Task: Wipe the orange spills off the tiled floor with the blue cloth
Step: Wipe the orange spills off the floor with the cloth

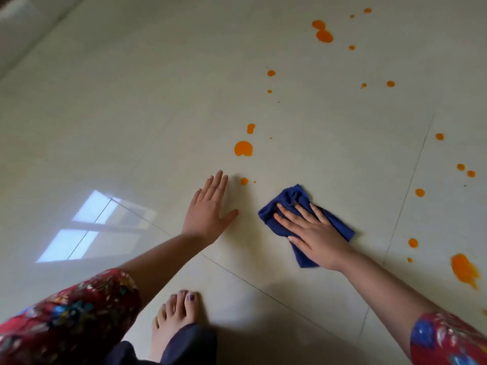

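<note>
1. There is one blue cloth (290,198), crumpled. It lies on the tiled floor (131,127) in front of the person, a little right of the middle.
2. The orange spills (243,148) are many. I count about twenty spots, but some are too tiny for an exact number. Three are big: a double blob far ahead, a round one ahead of the hands, and a long smear at the right edge.
3. Two hands, two flowered red sleeves (73,312) and one bare foot (174,320) are visible.
4. The left hand (208,209) lies flat on the floor. Its fingers are straight and close together, the thumb is spread to the side, and it holds nothing.
5. The right hand (313,233) lies flat on top of the cloth. Its fingers are straight and spread, pressing the cloth down and not curled around it.
6. Both arms are stretched forward.
7. One small spot lies just beside the left fingertips, between the two hands and a little ahead. The cloth is apart from it.
8. The other spills lie ahead and to the right of the cloth. The smear is well apart from it.
9. Two grout lines (411,175) cross the floor, and the cloth lies on the tile between them.
10. The wide floor at the left carries a bright window reflection (89,227).
</note>
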Demonstrator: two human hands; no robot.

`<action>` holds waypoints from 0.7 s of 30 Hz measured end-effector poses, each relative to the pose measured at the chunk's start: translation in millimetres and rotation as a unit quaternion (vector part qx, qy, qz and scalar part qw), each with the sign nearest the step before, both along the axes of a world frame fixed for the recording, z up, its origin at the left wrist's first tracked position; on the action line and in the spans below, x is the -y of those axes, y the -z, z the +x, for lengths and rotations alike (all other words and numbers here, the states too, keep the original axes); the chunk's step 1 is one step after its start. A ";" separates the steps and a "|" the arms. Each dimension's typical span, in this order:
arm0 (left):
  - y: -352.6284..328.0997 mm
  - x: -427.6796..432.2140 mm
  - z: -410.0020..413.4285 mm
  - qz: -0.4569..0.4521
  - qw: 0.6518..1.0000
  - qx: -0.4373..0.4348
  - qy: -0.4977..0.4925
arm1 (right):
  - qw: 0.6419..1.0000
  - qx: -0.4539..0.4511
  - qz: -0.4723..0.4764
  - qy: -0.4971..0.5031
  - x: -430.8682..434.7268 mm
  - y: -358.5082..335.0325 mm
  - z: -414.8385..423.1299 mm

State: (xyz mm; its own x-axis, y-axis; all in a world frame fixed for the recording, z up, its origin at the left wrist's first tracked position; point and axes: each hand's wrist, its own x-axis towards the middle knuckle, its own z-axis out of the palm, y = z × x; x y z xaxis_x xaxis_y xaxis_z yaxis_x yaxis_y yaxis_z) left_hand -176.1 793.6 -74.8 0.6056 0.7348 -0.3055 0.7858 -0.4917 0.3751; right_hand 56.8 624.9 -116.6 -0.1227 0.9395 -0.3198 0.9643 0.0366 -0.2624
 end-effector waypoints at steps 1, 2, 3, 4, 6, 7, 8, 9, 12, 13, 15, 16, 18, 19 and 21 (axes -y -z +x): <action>3.6 -8.7 0.5 0.005 1.000 0.009 -0.005 | 1.000 -0.015 0.009 0.024 -5.4 1.4 6.9; 5.2 -13.8 1.1 0.006 1.000 0.015 -0.007 | 0.997 -0.029 0.023 0.063 -13.7 0.3 12.6; 6.4 -21.2 1.7 0.009 1.000 0.017 0.002 | 0.993 -0.039 0.039 0.109 -25.8 0.6 14.7; 7.7 -29.2 0.5 0.011 1.000 0.015 0.020 | 0.986 -0.048 0.047 0.156 -37.7 -0.2 10.5; 10.6 -44.4 -1.3 0.016 0.999 0.014 0.039 | 0.976 -0.056 0.061 0.200 -54.8 -1.3 -9.4; 12.1 -49.9 -2.3 0.014 0.999 0.014 0.037 | 0.978 -0.057 0.066 0.192 -56.0 -0.8 -22.0; 13.8 -54.8 -3.2 0.008 0.999 0.012 0.032 | 0.982 -0.059 0.067 0.167 -51.9 0.1 -32.1; 16.7 -58.7 -4.6 0.001 1.000 0.005 0.029 | 0.987 -0.058 0.069 0.135 -42.9 0.9 -37.7; 26.2 -63.2 -10.4 -0.004 0.999 -0.019 0.037 | 0.996 -0.048 0.048 0.051 -9.2 -0.9 -26.6; 28.5 -63.5 -11.5 0.000 0.999 -0.018 0.040 | 0.997 -0.042 0.049 0.053 -4.8 -0.8 -15.7; 33.0 -64.3 -14.8 0.011 0.999 0.002 0.033 | 0.991 -0.006 0.056 0.118 -11.9 -0.7 1.8; 34.6 -66.3 -16.5 0.022 0.999 0.012 0.026 | 0.984 0.023 0.058 0.168 -24.7 -1.4 5.5; 36.2 -69.3 -21.0 0.037 0.999 0.028 0.016 | 0.965 0.080 0.075 0.239 -60.8 -1.5 -1.7; 37.0 -72.5 -23.7 0.043 0.999 0.030 0.012 | 0.960 0.099 0.086 0.248 -79.8 -1.6 -13.3; 39.0 -78.2 -30.5 0.053 0.998 0.028 0.006 | 0.966 0.107 0.118 0.206 -103.1 0.2 -48.6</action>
State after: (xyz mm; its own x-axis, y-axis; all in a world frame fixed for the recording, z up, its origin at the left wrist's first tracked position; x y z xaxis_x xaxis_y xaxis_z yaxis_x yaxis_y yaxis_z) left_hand -206.5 871.8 -113.8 0.6280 0.7541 -0.1924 0.7593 -0.5396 0.3638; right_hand 8.2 728.0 -116.9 0.3213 0.9446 -0.0672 0.9413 -0.3263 -0.0867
